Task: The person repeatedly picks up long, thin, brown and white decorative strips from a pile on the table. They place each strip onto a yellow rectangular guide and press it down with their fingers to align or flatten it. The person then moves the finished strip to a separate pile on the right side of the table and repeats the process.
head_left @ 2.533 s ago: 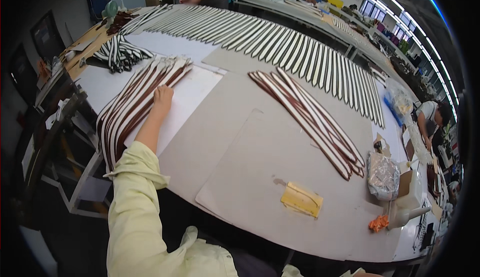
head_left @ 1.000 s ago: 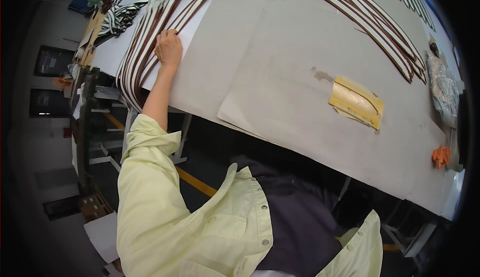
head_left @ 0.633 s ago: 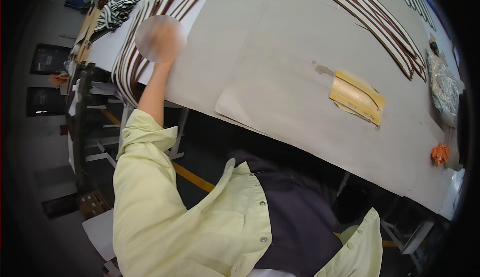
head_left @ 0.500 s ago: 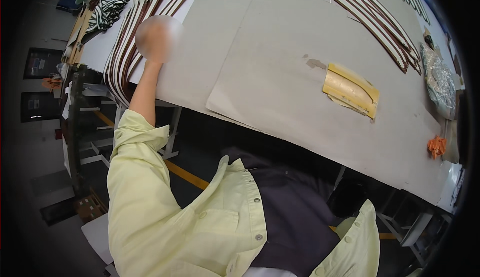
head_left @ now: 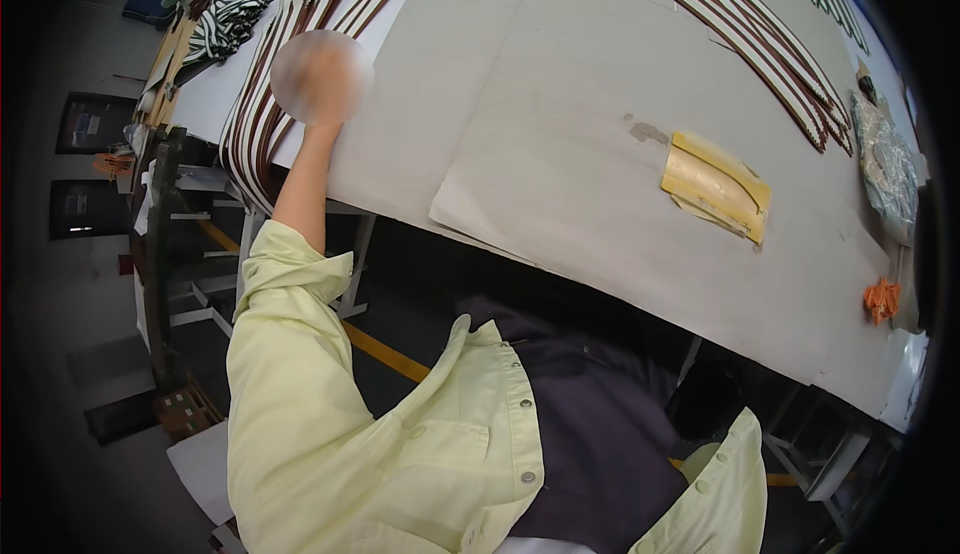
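Observation:
My left arm, in a pale yellow-green sleeve rolled to the forearm, reaches out to the far left of the table. At its end my left hand [head_left: 322, 79] is at the brown-and-white striped strips [head_left: 258, 119], which lie in a bundle and bend down over the table's near edge. A blur covers the hand, so its fingers and anything in them cannot be made out. My right hand is out of sight.
On the grey tabletop [head_left: 560, 144] lie a yellow curved piece [head_left: 716, 186], more brown-and-white strips [head_left: 740, 34] and an orange crumpled thing [head_left: 881, 301]. A clear plastic bag [head_left: 885, 164] is at the right edge. Green-and-white strips [head_left: 225, 26] are bunched at the far left.
The whole view has shifted slightly, so the table and strips appear a little farther right. My left hand stays at the same strips.

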A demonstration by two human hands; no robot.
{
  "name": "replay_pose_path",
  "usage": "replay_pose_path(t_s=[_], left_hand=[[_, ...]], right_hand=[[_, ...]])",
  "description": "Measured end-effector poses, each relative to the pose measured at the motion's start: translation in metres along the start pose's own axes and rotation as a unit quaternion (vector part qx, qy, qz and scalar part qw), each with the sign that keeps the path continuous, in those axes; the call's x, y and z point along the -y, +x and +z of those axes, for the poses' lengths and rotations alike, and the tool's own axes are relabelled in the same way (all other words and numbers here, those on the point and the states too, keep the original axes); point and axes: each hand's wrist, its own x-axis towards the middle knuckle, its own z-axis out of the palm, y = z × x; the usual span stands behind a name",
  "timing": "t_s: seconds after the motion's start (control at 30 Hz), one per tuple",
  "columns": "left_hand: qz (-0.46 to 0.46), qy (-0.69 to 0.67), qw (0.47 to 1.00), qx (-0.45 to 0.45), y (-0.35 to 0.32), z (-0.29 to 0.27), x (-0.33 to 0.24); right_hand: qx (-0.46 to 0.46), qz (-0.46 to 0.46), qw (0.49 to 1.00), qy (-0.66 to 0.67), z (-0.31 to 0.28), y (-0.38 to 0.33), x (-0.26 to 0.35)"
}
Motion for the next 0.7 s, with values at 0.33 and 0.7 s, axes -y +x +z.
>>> replay_pose_path(t_s=[0.33,0.7], left_hand=[[0.011,-0.029,1.000,0.004,0.002,0.009,0.004],[-0.047,-0.013,0.994,0.098,0.033,0.022,0.024]], right_hand=[[-0.008,0.010,1.000,-0.010,-0.013,0.001,-0.006],[-0.048,0.020,0.998,-0.036,-0.037,0.004,-0.013]])
